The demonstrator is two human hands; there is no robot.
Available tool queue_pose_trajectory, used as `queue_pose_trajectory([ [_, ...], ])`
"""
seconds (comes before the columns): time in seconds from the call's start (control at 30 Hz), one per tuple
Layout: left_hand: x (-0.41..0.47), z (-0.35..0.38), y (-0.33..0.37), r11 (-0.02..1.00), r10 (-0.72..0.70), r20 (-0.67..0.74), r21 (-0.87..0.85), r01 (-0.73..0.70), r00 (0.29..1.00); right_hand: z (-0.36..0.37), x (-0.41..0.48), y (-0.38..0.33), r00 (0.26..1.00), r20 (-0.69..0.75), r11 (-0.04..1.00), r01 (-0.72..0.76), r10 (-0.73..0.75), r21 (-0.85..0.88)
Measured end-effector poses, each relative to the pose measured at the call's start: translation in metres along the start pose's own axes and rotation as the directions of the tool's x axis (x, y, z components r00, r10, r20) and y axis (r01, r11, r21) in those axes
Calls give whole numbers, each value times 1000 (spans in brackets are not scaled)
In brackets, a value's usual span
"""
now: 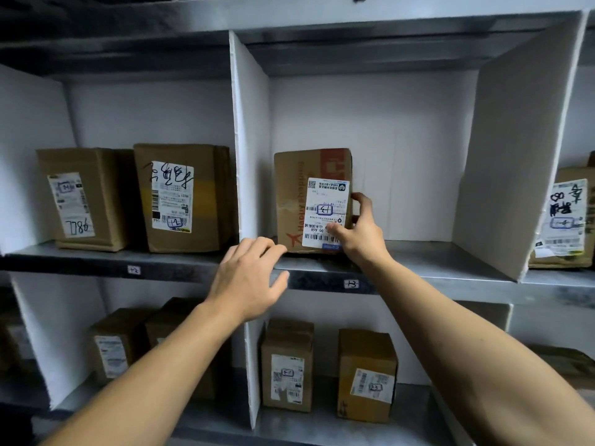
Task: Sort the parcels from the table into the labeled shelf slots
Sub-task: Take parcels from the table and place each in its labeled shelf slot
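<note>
**Upper shelf** (pixel 418 255), left end: you see two upright brown boxes, a smaller box (pixel 80 197) beside a larger box (pixel 183 197) with a handwritten label. Right end, past a leaning white divider (pixel 515 149): an edge box (pixel 570 217). **Lower shelf** (pixel 322 426): a narrow box (pixel 286 365) and a squat box (pixel 367 375) stand apart. The blurred boxes (pixel 112 346) at left are perhaps two.

So it's pretty much all shelf (pixel 418 263) here: grey metal boards, kinda scuffed. A white divider (pixel 249 140) stands in the middle, and the right divider (pixel 515 149) leans out at an angle. Behind the middle one the back wall (pixel 386 140) is plain white. Above it things go dark, and the light's dim overall.
</note>
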State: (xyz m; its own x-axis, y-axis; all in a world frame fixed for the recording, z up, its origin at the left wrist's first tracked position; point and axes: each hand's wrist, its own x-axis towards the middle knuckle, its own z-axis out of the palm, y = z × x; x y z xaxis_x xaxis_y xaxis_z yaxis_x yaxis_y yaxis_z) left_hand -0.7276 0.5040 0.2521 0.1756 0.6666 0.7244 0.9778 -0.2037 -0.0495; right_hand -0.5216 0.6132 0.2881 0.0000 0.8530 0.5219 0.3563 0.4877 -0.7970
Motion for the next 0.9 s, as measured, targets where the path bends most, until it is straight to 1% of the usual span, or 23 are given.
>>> queue_pose_trajectory([
  [0.1,-2,0,-8,999,18,5,-27,-18,1000,9,2,1,1000,0,1000,-20,20,-6],
  [0.2,-5,-2,-13,997,34,-25,-66,-36,999,12,4,2,999,14,999,-35,35,-16],
  [0.37,-11,-7,-21,990,26,-38,-134,-31,999,13,8,7,998,28,999,-47,47,4],
  [0.57,-20,-6,-23,979,6,5,-206,-5,1000,7,1,2,995,-9,992,-98,97,-83],
  [0.63,-21,-5,-18,971,6,-14,-239,-9,1000,3,-3,0,993,-35,987,-114,110,-114],
  [0.67,-20,-4,-15,963,7,-35,-269,-16,999,-1,-8,0,994,-50,987,-98,92,-128],
  [0.73,-19,-1,-3,940,11,-78,-340,-37,997,-10,-24,0,998,-58,987,-9,-1,-159],
  [0.83,-18,5,27,901,29,-91,-429,-65,995,-40,-62,4,986,-3,957,161,-166,-242],
  [0.9,-18,10,53,874,57,-88,-477,-93,994,-70,-89,14,972,42,917,234,-233,-324],
])
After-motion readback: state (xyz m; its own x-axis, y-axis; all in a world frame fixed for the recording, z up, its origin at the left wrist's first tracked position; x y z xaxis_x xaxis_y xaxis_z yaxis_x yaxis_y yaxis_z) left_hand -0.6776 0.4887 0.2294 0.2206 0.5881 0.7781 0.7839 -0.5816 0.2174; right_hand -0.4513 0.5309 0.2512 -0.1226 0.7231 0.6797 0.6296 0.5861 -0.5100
